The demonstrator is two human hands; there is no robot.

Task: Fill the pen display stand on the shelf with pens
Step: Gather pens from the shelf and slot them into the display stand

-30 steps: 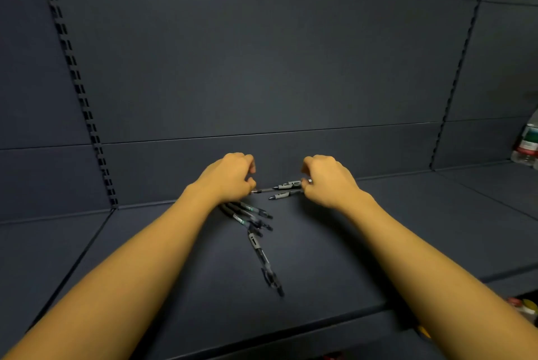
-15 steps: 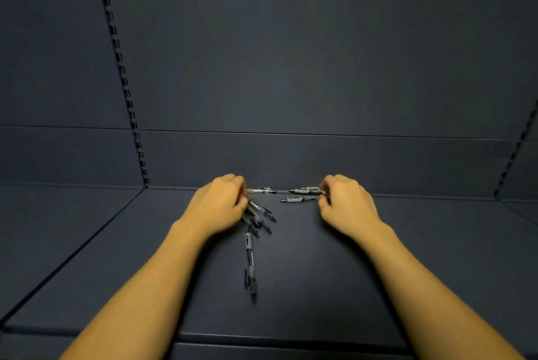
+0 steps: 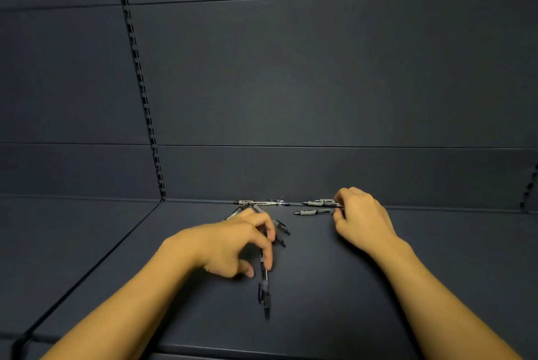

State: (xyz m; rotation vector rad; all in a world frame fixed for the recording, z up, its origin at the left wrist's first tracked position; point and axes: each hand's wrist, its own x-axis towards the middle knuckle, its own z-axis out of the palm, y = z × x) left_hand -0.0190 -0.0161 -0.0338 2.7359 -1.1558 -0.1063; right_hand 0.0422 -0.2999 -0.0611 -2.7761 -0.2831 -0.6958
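Observation:
Several grey-and-black pens lie on the dark shelf (image 3: 334, 287). My left hand (image 3: 230, 246) is curled over a loose fan of pens (image 3: 281, 227), with its forefinger and thumb pinching a lone pen (image 3: 264, 284) that points toward me. Another pen (image 3: 259, 202) lies along the foot of the back wall, apart from both hands. My right hand (image 3: 362, 219) pinches the ends of two parallel pens (image 3: 316, 207) that point left. No pen display stand is in view.
The dark back wall (image 3: 320, 97) rises right behind the pens. A slotted upright (image 3: 139, 83) runs down it at the left, and another upright (image 3: 529, 187) shows at the far right. The shelf's front edge (image 3: 262, 351) is close below my forearms.
My left hand has drawn back toward me from the fan of pens onto the lone pen. The right hand keeps its two pens. One pen now lies free by the back wall.

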